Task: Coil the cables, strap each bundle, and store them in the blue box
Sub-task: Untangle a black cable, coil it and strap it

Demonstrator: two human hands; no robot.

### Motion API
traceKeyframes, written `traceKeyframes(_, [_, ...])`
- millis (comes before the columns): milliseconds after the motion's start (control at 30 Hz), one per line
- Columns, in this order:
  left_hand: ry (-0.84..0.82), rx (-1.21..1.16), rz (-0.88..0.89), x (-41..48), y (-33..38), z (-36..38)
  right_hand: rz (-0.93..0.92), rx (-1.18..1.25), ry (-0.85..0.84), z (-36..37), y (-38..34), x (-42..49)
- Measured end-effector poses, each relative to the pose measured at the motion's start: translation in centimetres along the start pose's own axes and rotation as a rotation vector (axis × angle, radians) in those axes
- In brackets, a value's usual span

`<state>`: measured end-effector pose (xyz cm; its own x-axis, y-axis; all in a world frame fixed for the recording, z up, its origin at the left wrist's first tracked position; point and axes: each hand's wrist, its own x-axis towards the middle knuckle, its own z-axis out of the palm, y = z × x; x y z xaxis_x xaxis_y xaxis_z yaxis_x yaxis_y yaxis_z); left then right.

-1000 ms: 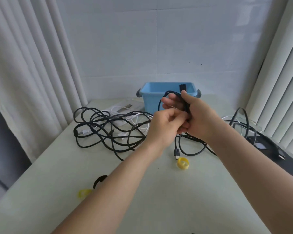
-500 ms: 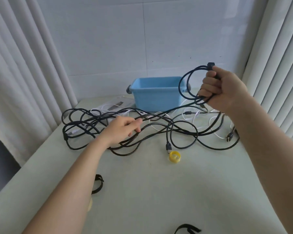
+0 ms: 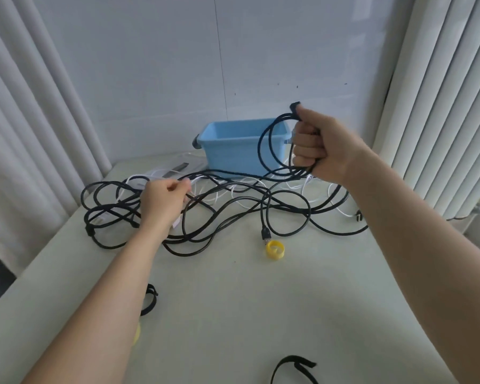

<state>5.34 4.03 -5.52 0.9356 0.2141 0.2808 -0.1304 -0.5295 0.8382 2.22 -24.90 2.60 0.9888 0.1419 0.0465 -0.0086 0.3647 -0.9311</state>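
Cables (image 3: 265, 234), seemingly within table (image 3: 247, 314) edges

The box (image 3: 233, 153) stands on the table (image 3: 233, 314) at 12 o'clock, close to the wall (image 3: 164, 79) behind it. Before it the cable tangle (image 3: 205, 217) sprawls from 10 to 2 o'clock. The left hand (image 3: 164, 202) sits on the tangle at 10 o'clock, pinching a strand. The right hand (image 3: 324, 151), raised at 1 o'clock just right of the box, grips the coil (image 3: 263, 145), whose loops hang in front of the box. A plug (image 3: 265, 234) lies near the centre, with a rolled strap (image 3: 275, 249) just beside it at its 5 o'clock. One strap loop (image 3: 150, 303) lies at 8 o'clock, partly behind the left forearm (image 3: 117, 289); a second strap loop (image 3: 294, 370) lies at 6 o'clock by the near edge
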Motion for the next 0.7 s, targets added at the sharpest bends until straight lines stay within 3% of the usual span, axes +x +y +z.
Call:
traceKeyframes(133, [0.044, -0.510, -0.198, 0.2, 2.2, -0.4, -0.045, -0.255, -0.002, 3.2, 2.0, 0.0])
traceKeyframes(300, [-0.076, -0.896, -0.189, -1.8, 6.5, 0.7, -0.074, -0.323, 0.127, 6.5, 4.9, -0.1])
traceKeyframes(500, [-0.305, -0.859, -0.039, -5.5, 9.0, 3.4, -0.033, 0.089, 0.177, 7.3, 5.6, 0.2])
traceKeyframes(600, [-0.299, -0.791, -0.031, -6.2, 8.6, 4.0, -0.024, 0.152, 0.130, 7.0, 5.3, 0.3])
traceKeyframes(700, [-0.263, -0.561, 0.073, -6.2, 8.1, 3.7, -0.032, 0.208, 0.120, 6.5, 4.9, 0.4])
